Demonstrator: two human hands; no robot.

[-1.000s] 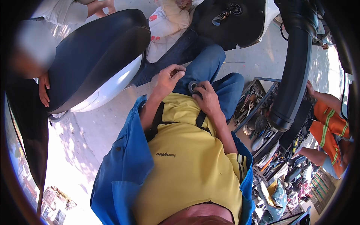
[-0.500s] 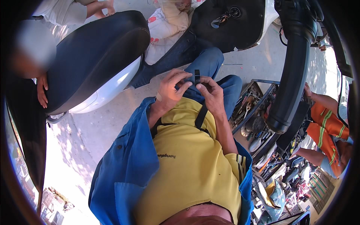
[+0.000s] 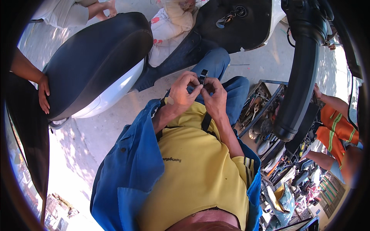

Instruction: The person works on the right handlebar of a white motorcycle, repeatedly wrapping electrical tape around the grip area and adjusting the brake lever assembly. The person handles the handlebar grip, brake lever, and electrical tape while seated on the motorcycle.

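Observation:
In front of my yellow shirt, above my lap, both hands meet at a small black ring that looks like a roll of black tape (image 3: pixel 203 75). My right hand (image 3: pixel 216 98) is closed on its lower part, with fingers and thumb bent. My left hand (image 3: pixel 182 92) reaches the same roll from the left, its thumb and forefinger pinched together against the roll's near edge. The roll stands tilted, partly hidden by the fingertips. Whether the left fingers grip a loose end cannot be made out.
A scooter with a black seat (image 3: pixel 104 57) stands ahead and left; a person's hand (image 3: pixel 44 94) rests on it. Keys (image 3: pixel 227 19) hang at its front panel. At right are a tool tray (image 3: pixel 254 104), a thick black tube (image 3: pixel 296 84) and a person in an orange vest (image 3: pixel 333 127).
My left hand has moved right and its fingertips now meet at the roll. The roll has tipped slightly. The person at the left has leaned away from the seat, a hand still on it.

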